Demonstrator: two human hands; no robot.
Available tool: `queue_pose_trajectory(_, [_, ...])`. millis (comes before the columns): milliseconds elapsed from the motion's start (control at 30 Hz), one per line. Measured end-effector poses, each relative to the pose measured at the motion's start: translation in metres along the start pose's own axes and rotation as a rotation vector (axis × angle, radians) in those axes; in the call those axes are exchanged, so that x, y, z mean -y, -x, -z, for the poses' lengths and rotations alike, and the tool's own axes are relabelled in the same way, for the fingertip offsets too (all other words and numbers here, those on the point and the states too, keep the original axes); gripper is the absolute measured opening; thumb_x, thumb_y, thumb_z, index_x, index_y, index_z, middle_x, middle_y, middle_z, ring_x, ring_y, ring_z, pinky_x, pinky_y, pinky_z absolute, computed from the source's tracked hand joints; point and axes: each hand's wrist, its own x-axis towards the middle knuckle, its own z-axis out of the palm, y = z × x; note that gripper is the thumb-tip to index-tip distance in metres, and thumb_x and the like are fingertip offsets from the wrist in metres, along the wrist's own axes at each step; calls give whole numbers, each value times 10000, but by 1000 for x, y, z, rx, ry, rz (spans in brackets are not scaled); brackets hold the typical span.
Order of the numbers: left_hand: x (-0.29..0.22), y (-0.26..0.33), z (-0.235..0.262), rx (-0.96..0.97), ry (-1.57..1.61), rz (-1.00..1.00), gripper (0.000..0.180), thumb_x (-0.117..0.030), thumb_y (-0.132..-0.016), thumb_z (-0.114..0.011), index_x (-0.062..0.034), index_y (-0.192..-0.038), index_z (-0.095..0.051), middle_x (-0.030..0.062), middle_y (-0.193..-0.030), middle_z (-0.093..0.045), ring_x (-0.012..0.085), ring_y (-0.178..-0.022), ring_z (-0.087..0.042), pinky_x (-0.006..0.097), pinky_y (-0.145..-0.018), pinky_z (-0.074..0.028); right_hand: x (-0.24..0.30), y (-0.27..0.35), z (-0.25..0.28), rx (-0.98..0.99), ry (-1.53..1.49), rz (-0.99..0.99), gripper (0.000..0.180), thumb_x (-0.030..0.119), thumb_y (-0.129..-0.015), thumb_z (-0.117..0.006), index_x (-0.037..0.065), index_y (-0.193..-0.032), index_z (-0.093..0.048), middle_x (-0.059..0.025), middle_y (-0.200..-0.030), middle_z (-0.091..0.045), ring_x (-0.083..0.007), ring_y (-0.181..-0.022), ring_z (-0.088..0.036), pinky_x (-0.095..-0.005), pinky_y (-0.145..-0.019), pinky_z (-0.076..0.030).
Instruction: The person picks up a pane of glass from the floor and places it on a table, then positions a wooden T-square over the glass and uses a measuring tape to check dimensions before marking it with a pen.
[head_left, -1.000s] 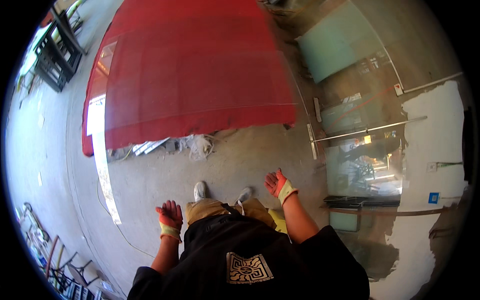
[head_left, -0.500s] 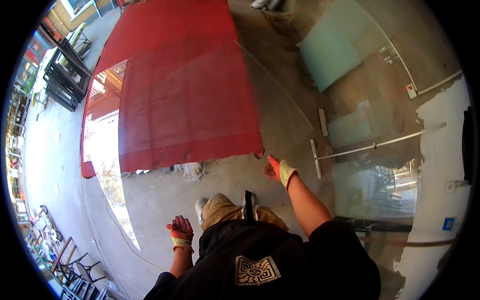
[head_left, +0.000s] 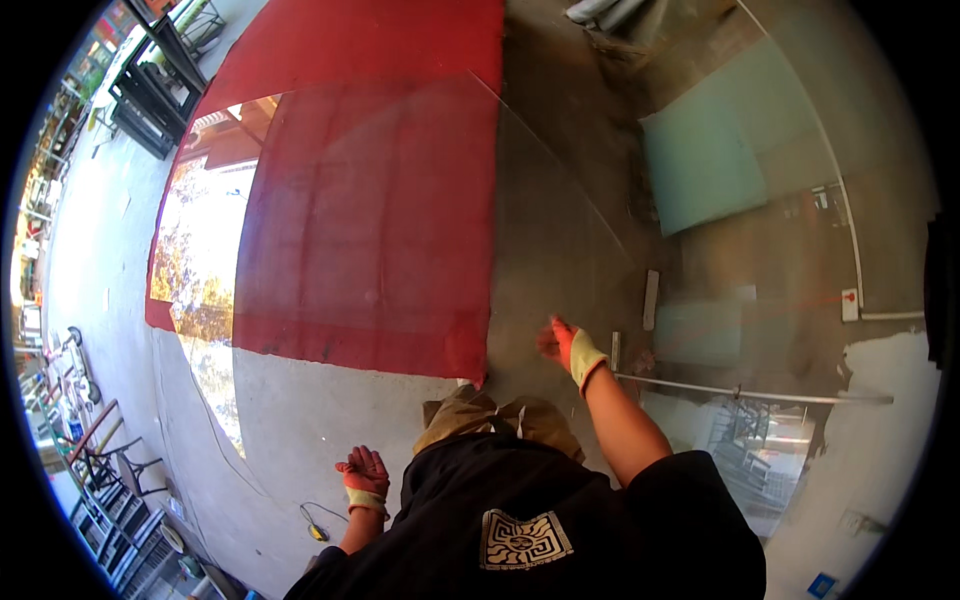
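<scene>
Closer now to the red mat (head_left: 370, 230), my right hand (head_left: 562, 345) reaches, fingers loosely open and empty, toward the glass sheet (head_left: 545, 240); left hand (head_left: 362, 472) hangs open, empty. Gripping its edge looks next.

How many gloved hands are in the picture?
2. The left hand hangs low over the grey floor, holding nothing visible. The right hand is raised at the edge of a big glass sheet over the red mat.

Large clear glass sheet (head_left: 400, 230); tilted, reflecting
</scene>
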Motion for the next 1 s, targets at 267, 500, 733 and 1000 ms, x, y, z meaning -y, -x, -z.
queue_pose_trajectory(267, [164,57,-66,-6,114,28,425,-624,-1042,-685,-206,-1076,-758,-47,-1331,-822,253,-1411,-684,520,-1172,-553,137,-118,35,7,-72,-42,465,548,-1164,-590,100,-1109,-702,-64,-921,-803,-229,-772,-762,-385,-673,-626])
queue_pose_trajectory(500, [269,98,-109,16,-64,33,896,-834,-1014,-605,-219,-1656,-493,-6,-1733,-534,269,-1586,-524,549,-1242,-471,241,-226,50,248,-103,-131,364,511,-1139,-662,154,-1072,-668,-22,-803,-716,-209,-681,-676,-372,-611,-543])
queue_pose_trajectory(733, [310,108,-100,-188,304,-296,823,-721,-1115,-549,-168,-1709,-410,19,-1796,-451,273,-1621,-479,544,-1263,-464,311,-263,2,379,-169,-305,420,357,-1147,-663,225,-810,-450,66,-668,-250,-129,-568,-267,-313,-533,-198])
queue_pose_trajectory(1000, [325,70,-98,-488,559,-351,352,-583,-1124,-660,-260,-1254,-709,-87,-1261,-774,165,-1213,-737,454,-1113,-550,355,-304,-7,304,161,-184,194,461,-1170,-632,319,-1038,-629,67,-808,-621,-157,-630,-566,-338,-612,-508])
